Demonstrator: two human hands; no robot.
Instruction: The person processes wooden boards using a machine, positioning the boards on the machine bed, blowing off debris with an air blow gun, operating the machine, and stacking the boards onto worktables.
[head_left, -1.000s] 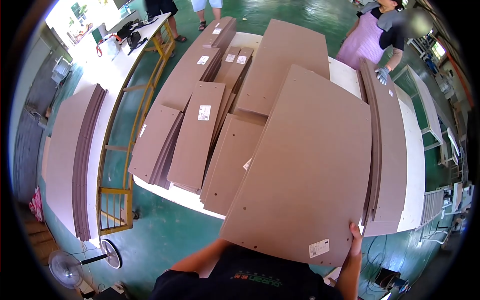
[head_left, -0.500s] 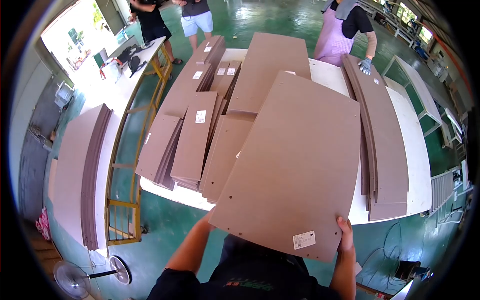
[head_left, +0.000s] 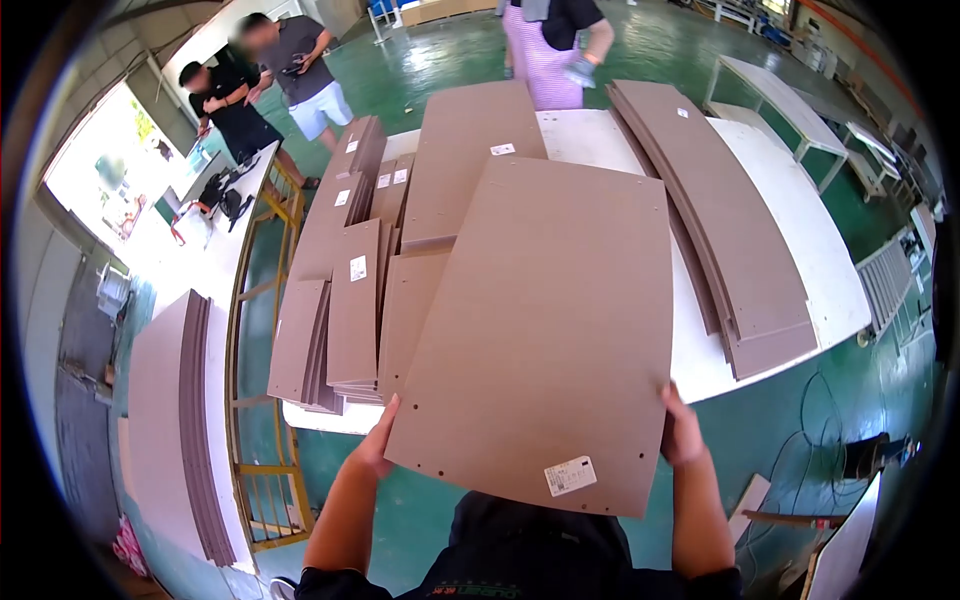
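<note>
A large brown board [head_left: 548, 330] with drilled holes and a white label [head_left: 570, 476] near its lower edge is held in front of my body. My left hand [head_left: 378, 437] grips its left edge near the lower corner, with the fingers partly hidden underneath. On the opposite edge, my right hand [head_left: 682, 428] is closed around the side. The board's far end overlaps the stacked panels on the white table [head_left: 690, 330]. Just beyond my left hand lie narrower brown panels [head_left: 352, 300] in stacks, and a wider panel [head_left: 470, 150] is behind them.
Long brown panels [head_left: 715, 220] are stacked on the table's right side. At left, a yellow-framed bench [head_left: 240, 380] carries more boards [head_left: 165, 410]. Two people [head_left: 290, 70] stand at the far left, and another person in a striped apron [head_left: 540, 60] is across the table. Cables [head_left: 800, 450] lie on the floor at right.
My view has turned and the board sits more squarely before me. My left hand now shows at its edge. The person in the apron no longer touches the long panels.
</note>
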